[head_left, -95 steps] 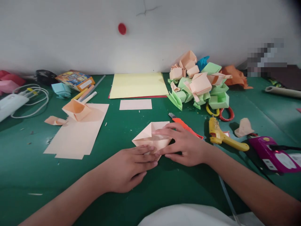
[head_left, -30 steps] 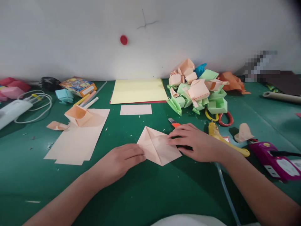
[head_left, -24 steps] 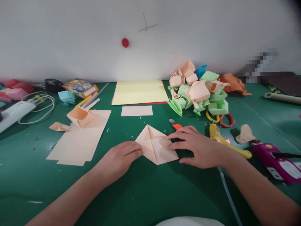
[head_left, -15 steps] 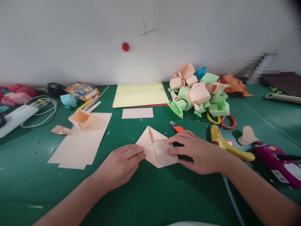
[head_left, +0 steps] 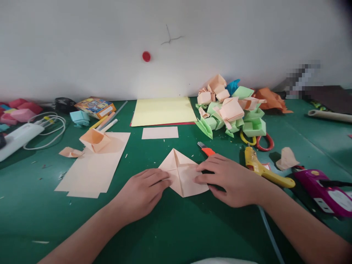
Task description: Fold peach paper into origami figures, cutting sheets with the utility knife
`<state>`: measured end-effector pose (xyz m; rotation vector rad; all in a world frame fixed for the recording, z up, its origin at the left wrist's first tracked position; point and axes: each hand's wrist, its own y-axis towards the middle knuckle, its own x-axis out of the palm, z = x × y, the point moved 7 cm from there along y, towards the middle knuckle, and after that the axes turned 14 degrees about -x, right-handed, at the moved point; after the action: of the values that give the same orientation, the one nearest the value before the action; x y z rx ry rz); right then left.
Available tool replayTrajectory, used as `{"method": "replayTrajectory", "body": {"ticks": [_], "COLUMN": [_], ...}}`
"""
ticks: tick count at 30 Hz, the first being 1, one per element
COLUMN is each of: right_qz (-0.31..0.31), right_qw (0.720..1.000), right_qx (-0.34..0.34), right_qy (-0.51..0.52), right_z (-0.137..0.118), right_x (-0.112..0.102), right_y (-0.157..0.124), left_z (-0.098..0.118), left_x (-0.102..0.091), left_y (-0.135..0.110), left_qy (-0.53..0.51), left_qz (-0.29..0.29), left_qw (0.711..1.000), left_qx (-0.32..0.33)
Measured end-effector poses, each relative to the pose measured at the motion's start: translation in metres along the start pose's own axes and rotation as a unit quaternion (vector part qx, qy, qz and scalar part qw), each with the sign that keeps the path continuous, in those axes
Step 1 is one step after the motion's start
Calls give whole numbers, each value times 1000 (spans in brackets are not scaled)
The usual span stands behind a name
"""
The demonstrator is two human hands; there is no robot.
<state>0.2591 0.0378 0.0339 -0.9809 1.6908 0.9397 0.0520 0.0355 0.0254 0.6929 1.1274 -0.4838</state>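
Note:
A peach sheet of origami paper [head_left: 184, 179], creased across its middle, lies diamond-like on the green table. Its upper left part shows folded flaps meeting at a crease. My left hand [head_left: 144, 192] pinches the sheet's left corner between thumb and fingers. At the right corner, my right hand [head_left: 231, 179] has its fingertips on top of the paper and its thumb at the near edge, curling that side slightly. Just beyond my right hand lies a utility knife [head_left: 206, 149] with an orange body, its rear part hidden by the fingers.
Peach sheets [head_left: 96, 165] with a folded paper box [head_left: 95, 140] lie left. Behind are yellow paper [head_left: 163, 110] and a pale strip [head_left: 160, 132]. To the right are folded pieces [head_left: 232, 110], scissors [head_left: 265, 142], a yellow glue gun [head_left: 265, 171] and a purple power strip [head_left: 321, 190].
The right fingertips have shifted slightly along the sheet's right side, and that edge curves a little more. The left hand keeps its grip. The whole view has shifted slightly.

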Motion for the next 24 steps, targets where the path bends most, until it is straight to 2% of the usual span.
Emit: {"method": "replayTrajectory", "body": {"ticks": [6,11,16,19,24], "right_qz": [39,104,147,160,150], "right_qw": [999,991,976,971,972], "right_qx": [-21,51,118,137,148], "right_qy": [-6,-67,-106,-112,-106], "right_z": [-2,-4,-3,2,5], "right_x": [4,0,6,11,17], "right_y": [6,14,25,28,32], "left_z": [0,3,7,10,14], "left_x": [2,1,2,4,5], "left_y": [0,1,1,1,2], "left_qy": [0,-3,-8,-11,-12], "left_qz": [-8,-11,-12,-20,-28], "left_qw": [1000,1000,1000,1000,1000], "left_qx": [-2,1,13,15,7]}}
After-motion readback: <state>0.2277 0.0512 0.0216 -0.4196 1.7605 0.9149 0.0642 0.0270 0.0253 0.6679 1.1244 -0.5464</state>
